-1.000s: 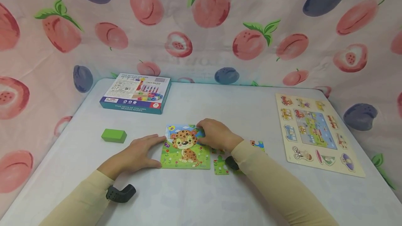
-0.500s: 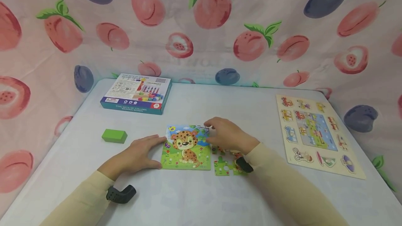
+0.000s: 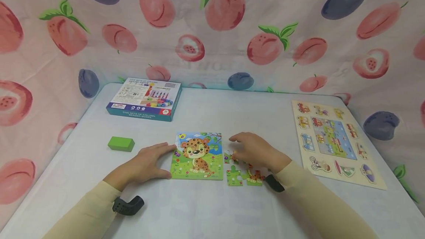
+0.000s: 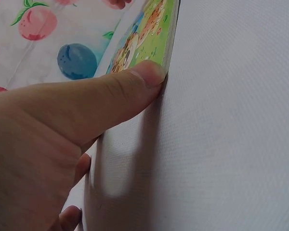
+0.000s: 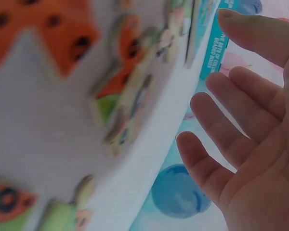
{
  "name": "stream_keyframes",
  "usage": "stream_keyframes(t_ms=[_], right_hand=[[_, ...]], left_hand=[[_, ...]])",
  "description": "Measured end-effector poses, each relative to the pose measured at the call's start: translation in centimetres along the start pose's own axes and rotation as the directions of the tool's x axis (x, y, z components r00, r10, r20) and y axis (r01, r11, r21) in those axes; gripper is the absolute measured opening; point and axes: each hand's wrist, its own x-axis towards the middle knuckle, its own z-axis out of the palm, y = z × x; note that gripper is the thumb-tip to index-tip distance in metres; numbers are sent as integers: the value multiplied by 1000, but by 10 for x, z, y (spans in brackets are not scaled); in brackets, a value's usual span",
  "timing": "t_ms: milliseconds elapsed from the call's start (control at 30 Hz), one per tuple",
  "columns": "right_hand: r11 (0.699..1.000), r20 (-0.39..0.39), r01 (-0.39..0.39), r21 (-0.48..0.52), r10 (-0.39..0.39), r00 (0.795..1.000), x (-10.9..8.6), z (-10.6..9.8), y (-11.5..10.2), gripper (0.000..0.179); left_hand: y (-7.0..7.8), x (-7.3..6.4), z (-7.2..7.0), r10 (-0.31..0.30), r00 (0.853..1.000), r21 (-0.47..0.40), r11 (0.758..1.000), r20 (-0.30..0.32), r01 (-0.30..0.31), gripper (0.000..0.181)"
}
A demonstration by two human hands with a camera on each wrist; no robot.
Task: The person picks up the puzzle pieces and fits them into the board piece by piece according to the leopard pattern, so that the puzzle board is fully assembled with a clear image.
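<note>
A square puzzle board (image 3: 196, 170) with a cartoon leopard cub on grass lies mid-table in the head view. My left hand (image 3: 144, 163) rests at its left side, thumb and forefinger extended to the edge. In the left wrist view the thumb (image 4: 120, 89) meets the board's corner. To the right of the board lie several loose jigsaw pieces (image 3: 234, 178), green and orange-spotted. Over them my right hand (image 3: 259, 150) hovers with relaxed fingers, partly covering some pieces. The right wrist view shows that palm (image 5: 260, 159) holding nothing, beside blurred spotted pieces (image 5: 123, 62).
At the back left lies a flat box of beaded columns (image 3: 142, 100). A green block (image 3: 121, 143) sits in front of it. On the right is a cream peg-puzzle board (image 3: 308, 150) with vehicle shapes. A fruit-print cloth (image 3: 219, 52) hangs behind the white table.
My right hand has drawn away from the board's upper right corner, rightward and slightly toward me, over the loose pieces. That corner's picture is now uncovered. The left hand stays put.
</note>
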Motion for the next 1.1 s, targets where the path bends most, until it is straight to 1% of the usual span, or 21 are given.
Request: stream_keyframes(t_ms=[200,500,767,833,967,1100], right_hand=[[1000,11,-31,-3,31,999,-6,6,10,52],[994,23,-97,59,96,995,-12,12,14,51],[997,16,-65,38,64,998,-13,14,16,47],[997,17,-66,37,66,998,-12,14,16,47],[998,18,-64,25,63,998,-11,14,14,46],[999,11,-40,7,40,999,-11,15,13,45]], left_hand=[[1,-1,0,-7,1000,-5,1000,2,7,82],[2,-1,-2,-25,1000,-11,1000,19,26,83],[3,0,-2,-30,999,-14,999,21,31,83],[3,0,-2,-33,999,-14,999,22,33,83],[3,-1,-2,-25,1000,-12,1000,18,26,83],[2,-1,-1,-14,1000,-3,1000,9,14,83]])
